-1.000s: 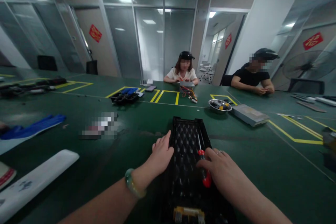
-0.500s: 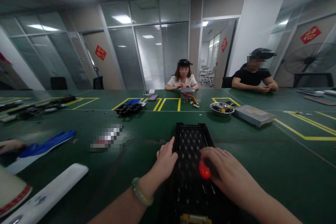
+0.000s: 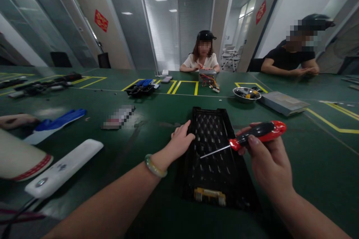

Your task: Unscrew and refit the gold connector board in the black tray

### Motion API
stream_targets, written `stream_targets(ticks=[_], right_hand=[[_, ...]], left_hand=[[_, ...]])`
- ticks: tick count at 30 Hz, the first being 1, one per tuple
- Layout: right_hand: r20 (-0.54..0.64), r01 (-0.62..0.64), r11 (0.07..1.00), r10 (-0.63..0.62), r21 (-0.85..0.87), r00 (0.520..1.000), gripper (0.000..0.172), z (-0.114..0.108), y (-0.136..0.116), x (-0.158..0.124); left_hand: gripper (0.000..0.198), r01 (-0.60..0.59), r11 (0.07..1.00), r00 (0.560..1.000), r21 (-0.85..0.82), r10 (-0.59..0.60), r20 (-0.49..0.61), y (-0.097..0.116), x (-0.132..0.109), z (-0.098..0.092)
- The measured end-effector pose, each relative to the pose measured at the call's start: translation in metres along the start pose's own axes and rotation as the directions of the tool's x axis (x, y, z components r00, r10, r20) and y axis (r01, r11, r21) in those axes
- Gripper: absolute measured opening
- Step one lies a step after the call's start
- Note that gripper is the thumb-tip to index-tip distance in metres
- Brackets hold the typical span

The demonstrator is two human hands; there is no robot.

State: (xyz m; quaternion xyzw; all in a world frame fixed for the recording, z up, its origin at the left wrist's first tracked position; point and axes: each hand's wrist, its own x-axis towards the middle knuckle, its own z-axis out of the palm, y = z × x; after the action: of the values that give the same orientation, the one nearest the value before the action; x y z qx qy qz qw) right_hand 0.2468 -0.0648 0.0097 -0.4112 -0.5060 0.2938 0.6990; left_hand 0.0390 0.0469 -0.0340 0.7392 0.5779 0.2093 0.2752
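Now my right hand (image 3: pixel 267 164) clenches a red-handled screwdriver (image 3: pixel 259 133) over the black tray (image 3: pixel 213 134); my open left hand (image 3: pixel 181 141) touches its 9 o'clock edge.

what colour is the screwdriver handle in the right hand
The screwdriver handle is red at both ends and black between, clearest in the head view.

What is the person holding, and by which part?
The right hand holds a screwdriver by its red-and-black handle. The left hand holds nothing; it rests on a black plastic panel.
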Motion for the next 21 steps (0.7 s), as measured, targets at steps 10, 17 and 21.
stream_targets(ticks=[10, 17, 21], right_hand=[[0.219, -0.15, 0.979, 0.117, 0.138, 0.969, 0.023, 0.006, -0.004, -0.013], [0.317, -0.172, 0.983, 0.142, 0.069, 0.938, 0.025, 0.008, 0.0, -0.015], [0.335, -0.159, 0.987, 0.145, 0.016, 0.931, 0.024, 0.008, 0.002, -0.016]], left_hand=[[0.067, -0.01, 0.989, 1.0, -0.148, 0.007, -0.024, -0.002, 0.005, 0.003], [0.066, -0.035, 0.987, 0.999, -0.157, 0.03, -0.031, -0.006, 0.005, 0.003], [0.066, -0.038, 0.985, 0.999, -0.17, 0.033, -0.031, -0.009, 0.006, 0.005]])
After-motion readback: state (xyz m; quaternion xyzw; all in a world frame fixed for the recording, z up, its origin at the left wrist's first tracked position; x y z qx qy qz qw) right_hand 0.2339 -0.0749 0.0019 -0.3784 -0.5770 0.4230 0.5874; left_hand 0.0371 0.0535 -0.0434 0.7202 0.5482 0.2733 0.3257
